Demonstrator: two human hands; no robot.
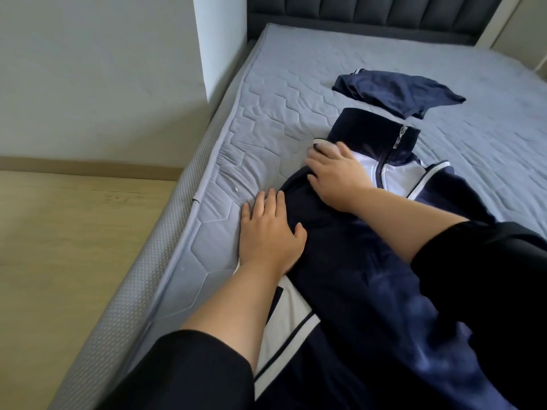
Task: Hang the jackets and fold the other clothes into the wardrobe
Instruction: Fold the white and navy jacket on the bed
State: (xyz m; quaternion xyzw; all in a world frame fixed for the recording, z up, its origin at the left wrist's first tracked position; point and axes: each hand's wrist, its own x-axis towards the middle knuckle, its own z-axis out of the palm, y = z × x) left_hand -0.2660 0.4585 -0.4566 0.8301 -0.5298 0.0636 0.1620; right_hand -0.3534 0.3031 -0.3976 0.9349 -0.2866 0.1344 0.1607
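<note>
Jacket (355, 261), frame centre: left hand (269, 229) flat at its edge, right hand (337, 176) spread, seemingly gripping nothing; slick fabric may slide and bunch.

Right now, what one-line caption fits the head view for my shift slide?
Left hand and right hand rest on a navy-and-white zip jacket spread on the grey mattress, second navy garment beyond.

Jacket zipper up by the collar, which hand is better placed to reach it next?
Probably the right hand: it rests on the jacket just beside the zipper. The left hand lies lower, at the jacket's edge on the mattress.
</note>
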